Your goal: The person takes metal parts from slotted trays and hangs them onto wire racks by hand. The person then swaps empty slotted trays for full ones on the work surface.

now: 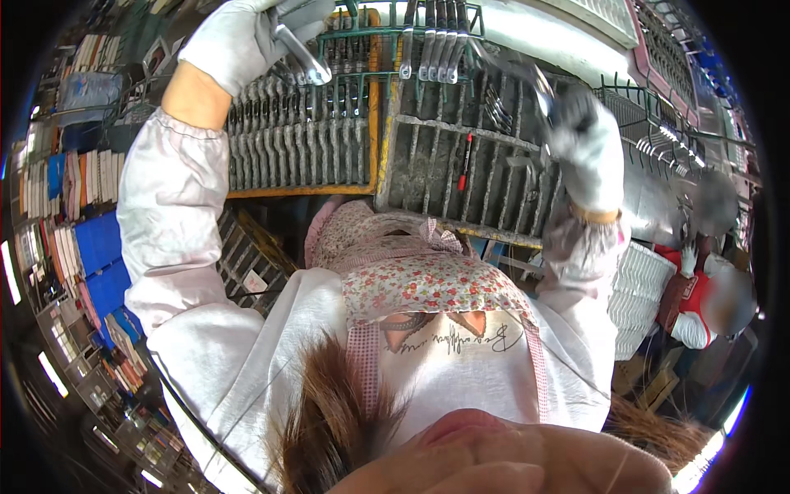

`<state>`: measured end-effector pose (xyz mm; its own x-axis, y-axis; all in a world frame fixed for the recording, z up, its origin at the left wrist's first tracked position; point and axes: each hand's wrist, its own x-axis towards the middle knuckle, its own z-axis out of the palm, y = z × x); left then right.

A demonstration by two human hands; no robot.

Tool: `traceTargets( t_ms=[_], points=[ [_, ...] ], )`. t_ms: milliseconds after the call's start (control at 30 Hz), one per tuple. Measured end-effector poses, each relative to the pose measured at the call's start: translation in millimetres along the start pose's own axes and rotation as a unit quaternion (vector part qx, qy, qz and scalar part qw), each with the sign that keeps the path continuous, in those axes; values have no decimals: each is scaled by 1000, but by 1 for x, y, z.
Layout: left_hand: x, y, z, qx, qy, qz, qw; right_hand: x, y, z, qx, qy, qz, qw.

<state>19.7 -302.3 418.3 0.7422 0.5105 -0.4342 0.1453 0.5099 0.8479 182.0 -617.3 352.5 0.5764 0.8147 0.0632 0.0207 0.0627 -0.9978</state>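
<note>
Metalware (306, 59) in gloved left hand (233, 45), beside green wire rack (354, 34)

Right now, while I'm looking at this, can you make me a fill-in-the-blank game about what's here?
1. The left hand holds a shiny metal piece and wears a white ____.
2. The wire rack between the two hands is coloured ____.
3. The marker lying on the slotted tray is mostly ____.
4. The apron is printed with little ____.

Missing words: glove; green; red; flowers.
</note>
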Motion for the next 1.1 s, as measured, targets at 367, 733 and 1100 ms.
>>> traceTargets(
  t_ms=[367, 733, 1100],
  points=[
    [69, 0, -19, 25, 17, -68, 997, 163, 26, 113, -52, 35, -31, 998],
    [78, -35, -25, -135, -75, -122, 980, 113, 36, 88, -600, 22, -253, 759],
    [34, -22, -128, -396, -173, 97, 897, 74, 267, -142, -560, 62, 180, 807]
  ],
)
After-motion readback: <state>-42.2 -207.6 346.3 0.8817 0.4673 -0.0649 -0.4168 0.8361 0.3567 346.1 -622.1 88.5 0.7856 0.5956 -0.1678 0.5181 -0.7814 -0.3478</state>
